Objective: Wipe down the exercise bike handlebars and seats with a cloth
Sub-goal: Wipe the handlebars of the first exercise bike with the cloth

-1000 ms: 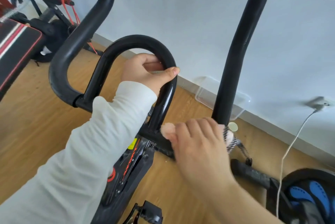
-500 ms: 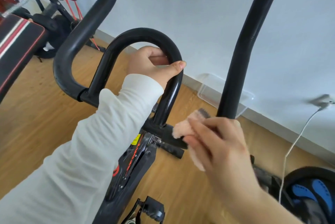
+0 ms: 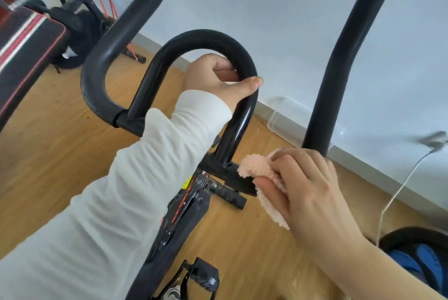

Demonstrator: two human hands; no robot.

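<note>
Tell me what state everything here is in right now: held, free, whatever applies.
left hand, fingers curled round the loop handlebar
loop handlebar, gripped at its right bend
right hand, holds the cloth by the right upright bar
cloth, bunched against the crossbar
right upright bar, standing, hand at its foot
left curved bar, free
pedal, free
clear box, on the floor by the wall

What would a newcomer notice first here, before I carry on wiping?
First comes the black looped handlebar at the centre, with the left hand, in a white sleeve, gripping its right side. Just below and to the right, the right hand holds a fluffy pink cloth against the crossbar at the loop's foot, beside the tall upright bar.
</note>
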